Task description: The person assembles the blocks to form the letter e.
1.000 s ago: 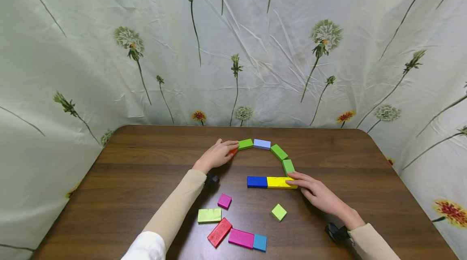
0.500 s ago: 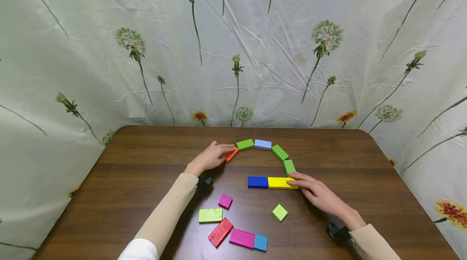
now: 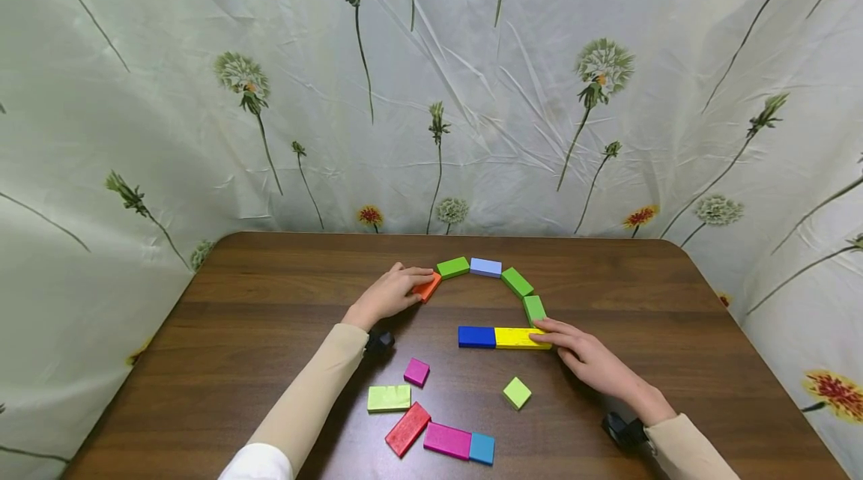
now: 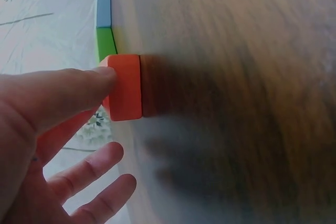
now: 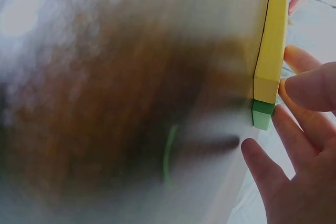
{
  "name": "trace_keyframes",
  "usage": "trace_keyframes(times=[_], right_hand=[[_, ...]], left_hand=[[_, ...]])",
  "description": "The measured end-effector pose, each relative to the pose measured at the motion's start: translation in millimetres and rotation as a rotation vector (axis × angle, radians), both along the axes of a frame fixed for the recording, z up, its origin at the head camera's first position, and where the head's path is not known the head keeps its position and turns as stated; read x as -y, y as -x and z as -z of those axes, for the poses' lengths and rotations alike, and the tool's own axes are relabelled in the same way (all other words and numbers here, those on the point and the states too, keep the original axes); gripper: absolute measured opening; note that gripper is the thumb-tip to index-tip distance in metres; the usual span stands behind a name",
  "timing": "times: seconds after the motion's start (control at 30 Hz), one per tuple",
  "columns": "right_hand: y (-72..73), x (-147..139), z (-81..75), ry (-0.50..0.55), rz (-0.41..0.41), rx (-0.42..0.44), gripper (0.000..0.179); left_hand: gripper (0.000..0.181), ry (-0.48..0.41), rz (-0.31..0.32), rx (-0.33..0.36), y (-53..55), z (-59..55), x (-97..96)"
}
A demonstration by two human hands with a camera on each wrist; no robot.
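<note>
My left hand (image 3: 389,296) pinches an orange block (image 3: 428,288) at the left end of an arc of blocks; in the left wrist view the thumb lies at the edge of the orange block (image 4: 126,87), with the other fingertips lower and free. My right hand (image 3: 586,360) has its fingers extended over the right end of a yellow block (image 3: 515,338), fingertips at the lower end of a green block (image 3: 534,309). A dark blue block (image 3: 476,337) adjoins the yellow one. The arc continues through two more green blocks (image 3: 453,267) (image 3: 517,281) and a light blue block (image 3: 485,266).
Nearer on the wooden table (image 3: 270,375) lie a magenta square (image 3: 416,372), a lime rectangle (image 3: 389,398), a red block (image 3: 407,428), a magenta block (image 3: 447,440), a blue square (image 3: 482,448) and a lime square (image 3: 517,393). A flowered curtain (image 3: 404,165) hangs behind.
My left hand has drawn back to the left and slightly nearer, so more of the orange block shows. My right hand and the other blocks have stayed in place.
</note>
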State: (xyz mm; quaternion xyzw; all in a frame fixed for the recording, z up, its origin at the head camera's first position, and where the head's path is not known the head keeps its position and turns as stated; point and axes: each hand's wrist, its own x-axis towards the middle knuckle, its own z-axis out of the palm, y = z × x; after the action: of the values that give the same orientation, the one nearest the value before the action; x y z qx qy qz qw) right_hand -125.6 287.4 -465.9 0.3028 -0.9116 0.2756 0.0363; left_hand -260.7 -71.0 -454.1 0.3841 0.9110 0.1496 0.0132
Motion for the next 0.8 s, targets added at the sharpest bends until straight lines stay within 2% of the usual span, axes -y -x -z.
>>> trace_keyframes(times=[0.3,0.47,0.63,0.8], right_hand=[[-0.9,1,-1.5,0.018,-0.025,-0.024,0.045],[-0.2,1,-0.5,0.013,-0.016,-0.021,0.045],[-0.1,0,0.2,-0.007,0.009,-0.006,0.046],[0.0,0,0.4,-0.026,0.018,0.004,0.046]], left_hand=[[0.046,-0.017,0.011,0.005,-2.5,-1.8,2.5],[0.044,-0.090,0.036,0.082,-9.8,-8.5,13.4],[0.041,-0.165,0.080,0.158,-26.3,-15.4,31.0],[0.037,-0.198,0.101,0.233,-52.4,-22.2,47.9]])
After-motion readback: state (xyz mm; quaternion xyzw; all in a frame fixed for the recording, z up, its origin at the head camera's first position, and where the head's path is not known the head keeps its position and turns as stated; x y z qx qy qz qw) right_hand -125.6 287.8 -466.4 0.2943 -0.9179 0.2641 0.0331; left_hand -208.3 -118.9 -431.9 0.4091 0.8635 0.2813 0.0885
